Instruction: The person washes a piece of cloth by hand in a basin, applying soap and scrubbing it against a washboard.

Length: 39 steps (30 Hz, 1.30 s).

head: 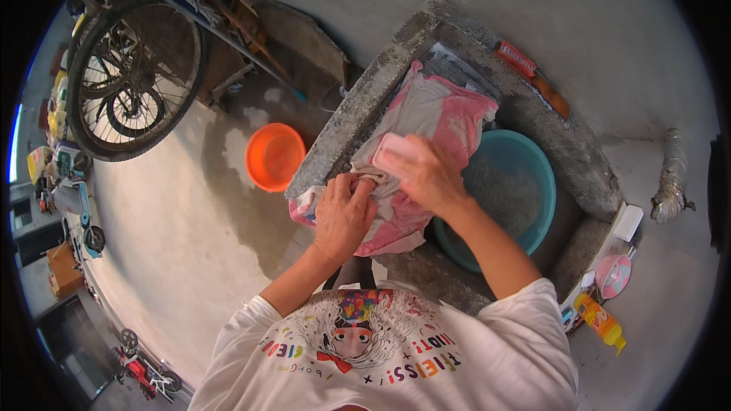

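Note:
A pink and white cloth (420, 108) lies spread over the sloping board of a concrete wash sink (354, 97). My left hand (344, 211) presses on its lower part, the fingers gripping a bunched fold. My right hand (431, 177) holds a pink block (394, 154), perhaps a brush or soap, at the cloth near the left fingertips; its underside is hidden. Right of the cloth, inside the sink, stands a teal plastic basin (505, 188) with cloudy water, partly behind my right forearm.
An orange basin (275, 157) stands on the partly wet floor, left of the sink. A red brush (515, 58) lies on the back rim. On the right ledge are a yellow bottle (599, 319), a pink and white bowl (613, 277) and a white block (628, 222). A bicycle wheel (137, 77) is at upper left.

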Tool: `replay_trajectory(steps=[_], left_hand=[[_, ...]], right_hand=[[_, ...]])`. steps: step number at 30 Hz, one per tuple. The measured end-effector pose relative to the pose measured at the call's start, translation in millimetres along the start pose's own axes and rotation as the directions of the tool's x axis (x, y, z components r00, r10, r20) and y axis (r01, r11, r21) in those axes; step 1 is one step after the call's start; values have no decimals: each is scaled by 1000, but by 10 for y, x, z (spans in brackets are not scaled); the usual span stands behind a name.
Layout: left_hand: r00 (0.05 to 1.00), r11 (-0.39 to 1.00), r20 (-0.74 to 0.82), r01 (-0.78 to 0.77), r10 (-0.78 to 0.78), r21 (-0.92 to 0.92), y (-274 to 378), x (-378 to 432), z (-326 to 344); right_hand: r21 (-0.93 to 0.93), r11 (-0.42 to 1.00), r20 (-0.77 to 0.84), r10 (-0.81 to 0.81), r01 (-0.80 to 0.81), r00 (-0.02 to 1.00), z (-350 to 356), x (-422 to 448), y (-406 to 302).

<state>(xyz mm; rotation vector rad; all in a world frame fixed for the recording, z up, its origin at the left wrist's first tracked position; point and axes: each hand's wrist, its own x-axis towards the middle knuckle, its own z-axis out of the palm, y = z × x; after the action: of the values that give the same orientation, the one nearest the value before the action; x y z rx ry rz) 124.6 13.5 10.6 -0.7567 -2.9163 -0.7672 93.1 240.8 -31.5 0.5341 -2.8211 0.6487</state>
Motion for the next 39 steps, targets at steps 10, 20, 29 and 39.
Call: replay_trajectory(steps=[10,20,29,39], left_hand=[[998,998,-46,51,-53,-43,-70,-69,-17],[999,999,-8,-36,36,-19,-63,150,-259],[972,997,232,5,-21,73,239,1147,629],[808,911,555,-360,198,200,114,1458,248]], right_hand=[[6,991,261,125,-131,957,-81,62,-263],[-7,774,109,630,-633,769,-95,566,371],[419,839,-175,449,-347,876,-85,-630,-918],[73,969,-3,237,-236,971,94,-687,-662]])
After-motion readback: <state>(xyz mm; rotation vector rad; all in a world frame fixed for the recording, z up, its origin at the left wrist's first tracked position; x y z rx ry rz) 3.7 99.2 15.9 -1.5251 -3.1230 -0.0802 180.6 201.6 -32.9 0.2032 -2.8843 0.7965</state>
